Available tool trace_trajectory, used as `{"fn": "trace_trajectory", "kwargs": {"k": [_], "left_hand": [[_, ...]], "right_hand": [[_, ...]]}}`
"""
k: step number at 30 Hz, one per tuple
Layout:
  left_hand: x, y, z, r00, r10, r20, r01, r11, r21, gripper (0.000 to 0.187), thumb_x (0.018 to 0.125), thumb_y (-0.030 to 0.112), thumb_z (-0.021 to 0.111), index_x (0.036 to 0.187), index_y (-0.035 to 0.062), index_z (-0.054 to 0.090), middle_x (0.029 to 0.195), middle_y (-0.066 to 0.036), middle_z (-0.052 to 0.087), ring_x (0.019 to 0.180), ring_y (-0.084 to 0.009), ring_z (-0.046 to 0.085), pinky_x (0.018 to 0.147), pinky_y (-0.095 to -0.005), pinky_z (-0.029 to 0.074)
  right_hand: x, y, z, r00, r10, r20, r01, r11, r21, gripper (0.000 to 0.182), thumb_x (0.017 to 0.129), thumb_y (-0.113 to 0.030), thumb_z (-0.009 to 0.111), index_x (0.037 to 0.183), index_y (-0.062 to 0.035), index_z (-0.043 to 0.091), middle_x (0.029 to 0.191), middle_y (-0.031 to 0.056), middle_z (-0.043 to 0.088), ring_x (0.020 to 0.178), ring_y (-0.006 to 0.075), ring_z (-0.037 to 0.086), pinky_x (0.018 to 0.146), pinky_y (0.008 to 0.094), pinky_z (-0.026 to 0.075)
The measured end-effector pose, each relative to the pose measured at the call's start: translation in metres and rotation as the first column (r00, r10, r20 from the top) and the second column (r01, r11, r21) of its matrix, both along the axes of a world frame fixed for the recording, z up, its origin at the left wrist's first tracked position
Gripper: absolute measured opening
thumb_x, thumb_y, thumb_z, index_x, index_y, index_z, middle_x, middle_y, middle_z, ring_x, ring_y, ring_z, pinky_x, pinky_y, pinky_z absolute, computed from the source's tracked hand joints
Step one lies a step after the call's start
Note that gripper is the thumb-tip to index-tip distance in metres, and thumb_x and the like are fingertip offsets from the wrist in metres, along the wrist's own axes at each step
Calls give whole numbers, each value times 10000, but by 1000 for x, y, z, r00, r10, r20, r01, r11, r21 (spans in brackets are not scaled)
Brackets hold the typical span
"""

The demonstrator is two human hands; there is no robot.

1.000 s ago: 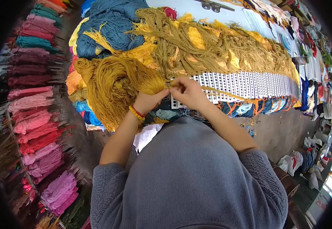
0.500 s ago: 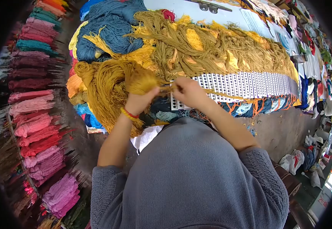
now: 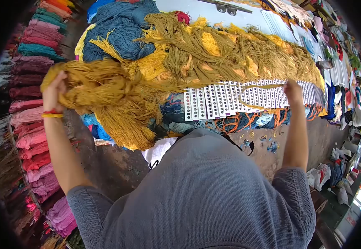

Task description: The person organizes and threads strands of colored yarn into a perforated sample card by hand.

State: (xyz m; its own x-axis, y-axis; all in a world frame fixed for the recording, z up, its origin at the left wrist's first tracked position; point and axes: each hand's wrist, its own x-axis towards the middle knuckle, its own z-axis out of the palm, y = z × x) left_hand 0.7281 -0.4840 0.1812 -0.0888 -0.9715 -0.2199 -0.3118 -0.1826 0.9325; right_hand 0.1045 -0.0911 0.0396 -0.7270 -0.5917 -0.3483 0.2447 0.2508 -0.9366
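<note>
My left hand (image 3: 56, 90) grips the left end of a thick mustard-gold yarn hank (image 3: 95, 83), lifting it out to the side. Loose gold yarn from the hank hangs down over the near left corner of the table. Far to the right, my right hand (image 3: 293, 93) is closed around a thin length of gold yarn (image 3: 267, 86) that trails back leftward. That strand passes over a long row of overlapping white cards (image 3: 218, 101) with dark dots. Olive-gold skeins (image 3: 230, 54) lie across the far side of the cards.
A heap of blue yarn (image 3: 124, 35) sits at the table's back left. Orange and blue threads (image 3: 238, 122) hang along the near edge. Pink, red and purple skeins (image 3: 35, 108) line a rack at left. White bags (image 3: 319, 176) lie on the floor at right.
My hands have moved from close together at the middle to wide apart. The left carried the hank's end leftward; the right drew the strand out to the right.
</note>
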Motion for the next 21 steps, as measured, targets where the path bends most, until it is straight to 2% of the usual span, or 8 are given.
{"fn": "trace_trajectory", "kwargs": {"k": [2, 7, 8, 9, 15, 18, 20, 21], "left_hand": [[40, -34, -2, 974, 39, -223, -24, 997, 72, 151, 805, 230, 583, 781, 87, 540, 544, 66, 365, 464, -49, 314, 433, -193, 267], [107, -85, -15, 859, 249, -448, -257, 965, 44, 133, 855, 180, 502, 767, 82, 519, 564, 53, 383, 492, -73, 349, 462, -209, 324], [121, -95, -20, 839, 303, -453, -315, 948, 50, 138, 858, 180, 494, 762, 85, 523, 572, 49, 404, 497, -77, 364, 468, -213, 333], [97, -78, -10, 812, 427, -398, -463, 886, 6, 157, 858, 198, 491, 753, 88, 529, 589, 39, 446, 505, -87, 402, 473, -223, 353], [120, -99, -2, 822, 549, -153, -569, 808, -151, 221, 849, 266, 513, 694, 110, 522, 623, 28, 474, 528, -106, 452, 483, -243, 378], [86, -88, -6, 899, 106, -425, -143, 988, -57, 184, 817, 227, 559, 732, 65, 549, 665, 13, 493, 656, -109, 472, 600, -253, 402], [2, -23, -15, 907, -88, -411, 26, 988, -154, 148, 791, 126, 561, 902, 28, 555, 774, -19, 542, 668, -112, 510, 653, -246, 445], [-38, 11, -23, 863, -165, -478, 153, 986, -64, 256, 772, 93, 558, 1015, 15, 548, 821, -22, 562, 682, -100, 518, 663, -230, 453]], "right_hand": [[-73, 58, -4, 655, 316, -687, 113, 857, 503, 102, 780, -155, 516, 763, -57, 539, 648, 43, 522, 596, 143, 501, 513, 243, 404], [-204, 186, 49, 433, 649, -626, 799, 45, 600, 270, 762, -359, 504, 896, -162, 630, 836, 80, 633, 809, 283, 601, 699, 364, 479], [-219, 210, 49, 362, -149, -920, 891, 345, 295, 413, 719, -388, 504, 855, -25, 648, 857, 121, 637, 799, 263, 608, 695, 376, 467], [-188, 196, 75, 127, -236, -964, 958, 280, 58, 446, 713, -428, 490, 834, -32, 657, 866, 127, 634, 810, 294, 600, 737, 404, 459], [-202, 225, 151, -33, -121, -992, 988, 149, -51, 430, 692, -401, 501, 802, -12, 645, 841, 177, 622, 748, 331, 596, 717, 422, 463], [-205, 195, 153, 286, -636, -717, 777, 591, -215, 289, 743, -262, 574, 807, 13, 634, 799, 119, 639, 671, 203, 609, 606, 301, 490], [-220, 173, 114, 590, -537, -602, 514, 826, -233, 175, 802, -185, 547, 812, -17, 597, 743, 58, 615, 633, 151, 581, 565, 254, 463], [-189, 144, 95, 491, -276, -826, 380, 921, -81, 204, 809, -237, 534, 861, -44, 578, 768, 42, 593, 663, 131, 559, 569, 249, 443]]}}
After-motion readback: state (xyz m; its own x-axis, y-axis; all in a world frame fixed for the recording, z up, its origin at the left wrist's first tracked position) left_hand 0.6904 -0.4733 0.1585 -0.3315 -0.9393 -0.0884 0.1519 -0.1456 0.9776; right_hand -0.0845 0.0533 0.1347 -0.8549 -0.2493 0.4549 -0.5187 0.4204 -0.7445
